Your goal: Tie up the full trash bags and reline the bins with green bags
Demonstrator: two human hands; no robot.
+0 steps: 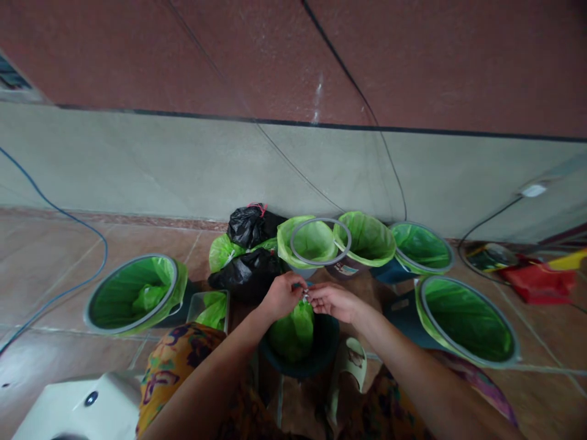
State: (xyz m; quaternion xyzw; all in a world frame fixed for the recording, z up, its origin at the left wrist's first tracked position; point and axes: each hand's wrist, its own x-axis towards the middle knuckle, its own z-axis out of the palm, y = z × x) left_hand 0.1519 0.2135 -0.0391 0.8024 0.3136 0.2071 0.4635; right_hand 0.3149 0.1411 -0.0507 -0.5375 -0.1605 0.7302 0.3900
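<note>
A green plastic bag (292, 335) stands gathered inside a dark round bin (324, 348) between my feet. My left hand (285, 296) pinches the bag's twisted neck from the left, fingers closed. From the right, my right hand (334, 300) meets it with fingertips pressed at the same spot. Something whitish shows at the neck between the fingertips, too small to make out. Beside the bin on the left, a clear plastic container (195, 305) holds more green plastic.
Bins lined with green bags stand around: a tilted one (94, 302) on the left, another (424, 299) on the right, and several along the wall. A loose grey ring (348, 235) rests across two. Black bags (247, 275), a red dustpan (541, 284) and cables lie nearby.
</note>
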